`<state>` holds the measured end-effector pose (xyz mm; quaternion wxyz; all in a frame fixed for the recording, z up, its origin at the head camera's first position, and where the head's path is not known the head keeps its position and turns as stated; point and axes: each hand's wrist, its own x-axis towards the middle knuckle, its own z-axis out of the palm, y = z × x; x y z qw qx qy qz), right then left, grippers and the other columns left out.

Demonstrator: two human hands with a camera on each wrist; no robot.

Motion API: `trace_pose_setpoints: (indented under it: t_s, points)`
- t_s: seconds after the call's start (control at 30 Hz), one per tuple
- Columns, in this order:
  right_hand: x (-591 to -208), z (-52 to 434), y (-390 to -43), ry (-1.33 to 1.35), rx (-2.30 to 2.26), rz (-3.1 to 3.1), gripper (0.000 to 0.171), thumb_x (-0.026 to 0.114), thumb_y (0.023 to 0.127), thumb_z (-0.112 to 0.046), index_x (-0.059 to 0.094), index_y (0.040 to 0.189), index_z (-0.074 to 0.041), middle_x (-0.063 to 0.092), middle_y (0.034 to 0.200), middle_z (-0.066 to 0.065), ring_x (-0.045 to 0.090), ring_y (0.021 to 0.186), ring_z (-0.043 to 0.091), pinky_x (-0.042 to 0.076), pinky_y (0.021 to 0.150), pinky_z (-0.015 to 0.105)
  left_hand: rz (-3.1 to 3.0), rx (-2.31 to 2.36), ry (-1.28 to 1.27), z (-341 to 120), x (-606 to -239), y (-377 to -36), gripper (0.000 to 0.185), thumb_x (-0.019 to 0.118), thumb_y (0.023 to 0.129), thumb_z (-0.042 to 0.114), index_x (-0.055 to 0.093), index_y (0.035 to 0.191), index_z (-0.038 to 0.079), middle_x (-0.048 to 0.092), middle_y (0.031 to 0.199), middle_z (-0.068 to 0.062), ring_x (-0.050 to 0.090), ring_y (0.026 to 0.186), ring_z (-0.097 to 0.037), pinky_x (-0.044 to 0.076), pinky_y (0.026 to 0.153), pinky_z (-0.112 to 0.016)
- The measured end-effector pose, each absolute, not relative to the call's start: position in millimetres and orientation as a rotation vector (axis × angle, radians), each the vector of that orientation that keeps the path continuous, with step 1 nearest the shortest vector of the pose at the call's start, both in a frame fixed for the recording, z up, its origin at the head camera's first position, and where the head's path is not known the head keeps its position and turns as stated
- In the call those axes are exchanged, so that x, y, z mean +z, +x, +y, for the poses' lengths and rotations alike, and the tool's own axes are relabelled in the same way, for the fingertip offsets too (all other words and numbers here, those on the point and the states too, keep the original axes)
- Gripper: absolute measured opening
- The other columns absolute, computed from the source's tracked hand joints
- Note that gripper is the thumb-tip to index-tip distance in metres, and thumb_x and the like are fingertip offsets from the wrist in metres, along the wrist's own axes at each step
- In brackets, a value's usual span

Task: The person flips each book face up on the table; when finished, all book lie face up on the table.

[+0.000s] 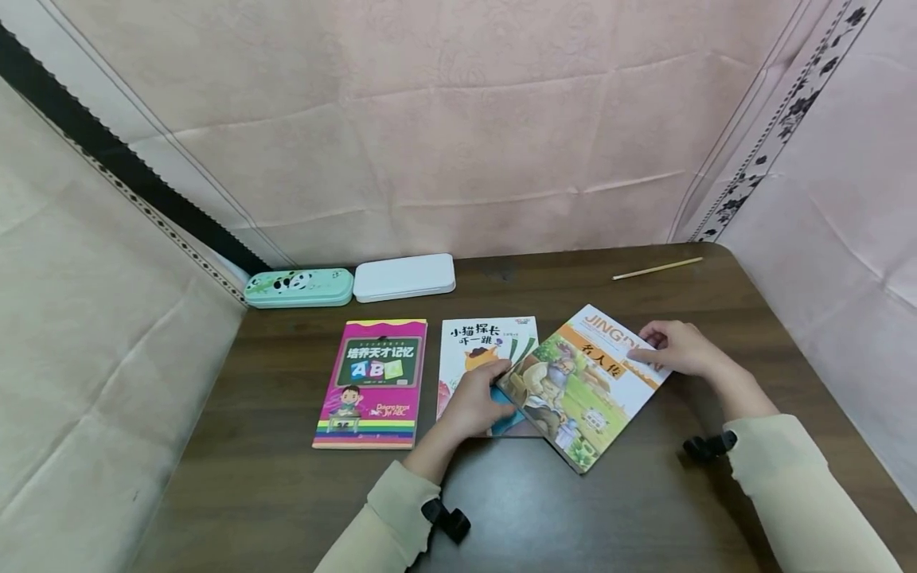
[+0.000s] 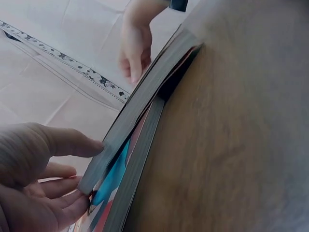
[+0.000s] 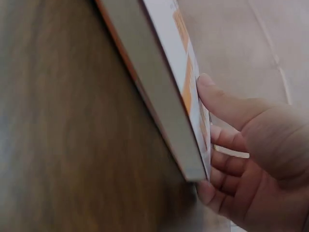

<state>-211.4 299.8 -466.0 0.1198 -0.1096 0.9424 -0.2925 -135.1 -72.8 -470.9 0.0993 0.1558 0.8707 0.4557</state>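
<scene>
A picture book with an orange title band (image 1: 583, 386) lies tilted on the dark wooden table (image 1: 286, 493), its left corner overlapping a white storybook (image 1: 481, 341). My left hand (image 1: 494, 383) pinches the tilted book's left corner. In the left wrist view that hand (image 2: 87, 171) has its thumb on the top of the book's edge (image 2: 145, 96) and its fingers beneath. My right hand (image 1: 655, 348) holds the far right corner. The right wrist view shows this hand (image 3: 212, 137) with its thumb on the cover (image 3: 186, 72) and fingers curled under.
A pink ABC book (image 1: 371, 383) lies left of the white one. A green panda pencil case (image 1: 299, 287) and a white case (image 1: 404, 277) sit along the back edge. A pencil (image 1: 657, 268) lies at the back right. Cloth walls enclose the table.
</scene>
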Motion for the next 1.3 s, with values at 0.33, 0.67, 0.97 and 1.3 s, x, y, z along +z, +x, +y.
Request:
trace_pose_setpoints:
  t_s: [0.33, 0.67, 0.97, 1.3]
  points:
    - [-462.6, 321.8, -189.0, -0.162, -0.626, 2.769, 0.055, 0.067, 0.092, -0.058, 0.058, 0.083, -0.004, 0.051, 0.069, 0.004, 0.049, 0.066, 0.020, 0.037, 0.056, 0.031, 2.566, 1.246, 0.599, -71.5, -468.9, -143.8, 0.068, 0.085, 0.079, 0.001, 0.058, 0.141, 0.005, 0.057, 0.144, -0.010, 0.053, 0.131, -0.026, 0.046, 0.108, -0.039]
    - [-466.0, 320.8, -197.3, -0.042, -0.899, 2.663, 0.054, 0.071, 0.093, -0.048, 0.055, 0.101, 0.003, 0.064, 0.073, 0.007, 0.063, 0.060, 0.018, 0.053, 0.054, 0.032, 2.625, 1.124, 0.672, -65.5, -474.4, -137.8, 0.064, 0.085, 0.081, 0.004, 0.059, 0.140, 0.005, 0.057, 0.144, -0.009, 0.051, 0.134, -0.026, 0.044, 0.110, -0.038]
    - [-470.7, 318.5, -220.1, 0.002, -1.102, 2.633, 0.050, 0.067, 0.100, -0.030, 0.050, 0.122, 0.012, 0.069, 0.083, 0.013, 0.069, 0.066, 0.018, 0.060, 0.060, 0.034, 2.557, 1.194, 0.761, -56.0, -476.9, -129.3, 0.064, 0.090, 0.078, 0.012, 0.064, 0.136, 0.011, 0.062, 0.138, -0.002, 0.059, 0.119, -0.015, 0.050, 0.098, -0.028]
    - [-472.1, 311.3, -239.7, -0.027, -1.093, 2.683, 0.052, 0.071, 0.097, -0.032, 0.056, 0.126, 0.009, 0.064, 0.095, 0.019, 0.066, 0.071, 0.019, 0.059, 0.062, 0.031, 2.353, 1.373, 0.773, -48.9, -481.6, -121.6, 0.067, 0.087, 0.079, 0.004, 0.060, 0.140, 0.010, 0.067, 0.124, -0.005, 0.066, 0.106, -0.008, 0.053, 0.088, -0.016]
